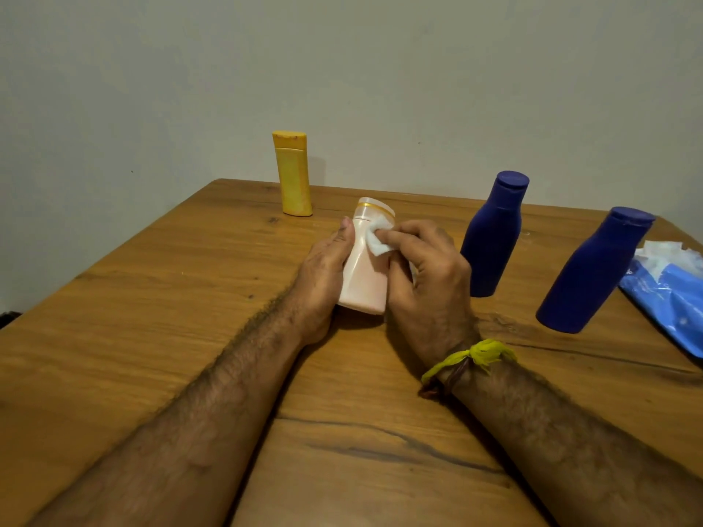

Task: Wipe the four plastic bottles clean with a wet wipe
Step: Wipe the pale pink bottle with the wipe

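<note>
Mid-counter (159, 298), the left hand (323, 268) has its grip around the pink bottle (363, 271), while the right hand (426, 268) pinches a wet wipe (380, 237) against its neck. The yellow bottle (293, 176) stands near the far edge; two blue bottles (492, 237) (593, 271) crowd the right.

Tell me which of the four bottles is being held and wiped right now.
The pale pink bottle at the table's centre. The left hand holds it while the right hand presses a white wipe against it. The yellow bottle and both blue bottles stand untouched.
</note>
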